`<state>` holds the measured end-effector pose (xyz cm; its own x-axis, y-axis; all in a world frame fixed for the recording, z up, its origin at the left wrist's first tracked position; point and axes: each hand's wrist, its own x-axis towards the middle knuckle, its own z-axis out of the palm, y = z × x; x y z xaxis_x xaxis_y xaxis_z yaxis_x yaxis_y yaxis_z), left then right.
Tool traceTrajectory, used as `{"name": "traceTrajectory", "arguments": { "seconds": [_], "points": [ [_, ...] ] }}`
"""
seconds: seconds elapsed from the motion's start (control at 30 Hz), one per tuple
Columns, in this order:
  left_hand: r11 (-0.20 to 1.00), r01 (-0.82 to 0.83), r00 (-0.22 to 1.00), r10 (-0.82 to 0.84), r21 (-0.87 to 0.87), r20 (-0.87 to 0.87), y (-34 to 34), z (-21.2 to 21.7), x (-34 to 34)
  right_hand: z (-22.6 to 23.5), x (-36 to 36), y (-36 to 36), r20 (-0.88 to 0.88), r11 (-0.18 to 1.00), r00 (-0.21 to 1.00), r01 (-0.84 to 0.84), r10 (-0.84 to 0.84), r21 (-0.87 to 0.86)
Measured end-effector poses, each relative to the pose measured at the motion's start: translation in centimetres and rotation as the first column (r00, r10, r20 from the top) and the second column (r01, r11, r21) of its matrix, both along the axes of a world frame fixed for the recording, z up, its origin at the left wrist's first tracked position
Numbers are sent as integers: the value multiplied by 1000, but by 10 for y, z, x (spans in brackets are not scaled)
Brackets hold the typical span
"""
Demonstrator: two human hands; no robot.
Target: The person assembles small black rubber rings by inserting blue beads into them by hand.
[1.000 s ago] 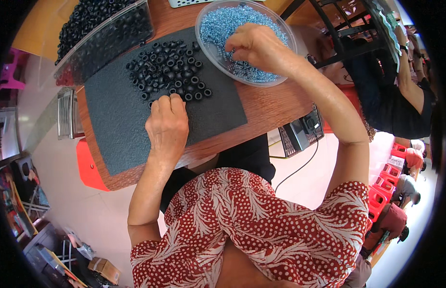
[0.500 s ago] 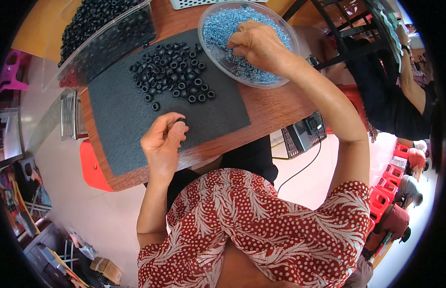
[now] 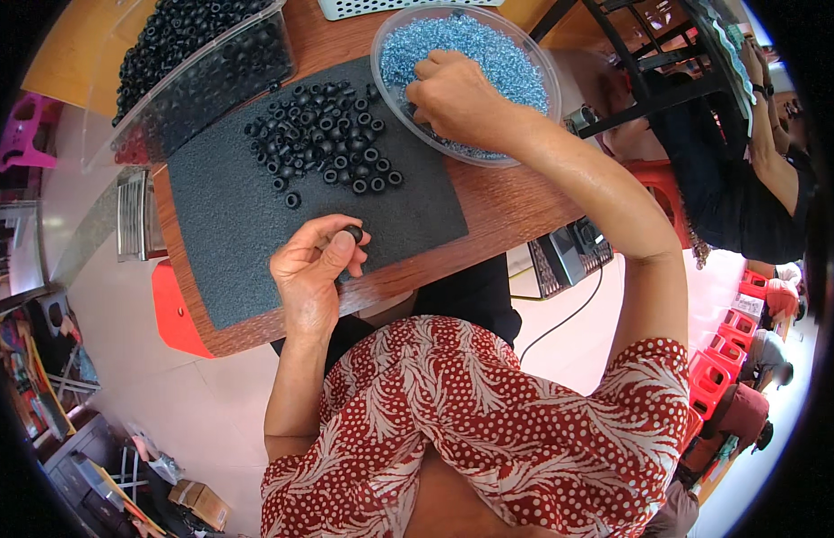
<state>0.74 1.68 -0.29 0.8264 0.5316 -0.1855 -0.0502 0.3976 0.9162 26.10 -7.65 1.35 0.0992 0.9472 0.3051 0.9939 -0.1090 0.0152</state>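
- Left hand [image 3: 311,269]: fingertips pinched on one black rubber ring [image 3: 353,233], held just above the near part of the dark foam mat [image 3: 229,224].
- Right hand [image 3: 453,94]: fingers curled down into the clear bowl [image 3: 386,85] of small blue parts [image 3: 498,54] (what they grip cannot be told).
- Loose rings [image 3: 323,139]: clustered on the mat's far side.
- Clear bin [image 3: 197,81]: filled with more black rings, touching the mat's far edge.
- Wooden table [image 3: 507,202]: bears all.

bare mat [image 3: 229,224] ahead, rings [image 3: 327,148] beyond
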Motion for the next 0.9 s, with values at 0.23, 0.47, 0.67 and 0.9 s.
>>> {"name": "traceTrajectory", "arguments": {
  "seconds": [0.23,0.47,0.67,0.9],
  "points": [
    [997,-20,1000,20,-69,3,0,1,2,-4,4,5,92,998,994,-48,51,-31],
    [997,-12,1000,12,-81,-7,2,-3,0,-3,-2,8,225,995,972,-56,74,-86],
    [995,6,1000,-5,-97,9,1,-4,0,1,4,1,-100,998,993,60,-58,14],
    [985,10,999,-2,-171,44,3,-5,2,17,3,-9,-727,978,658,191,-195,-89]
  ]
}}
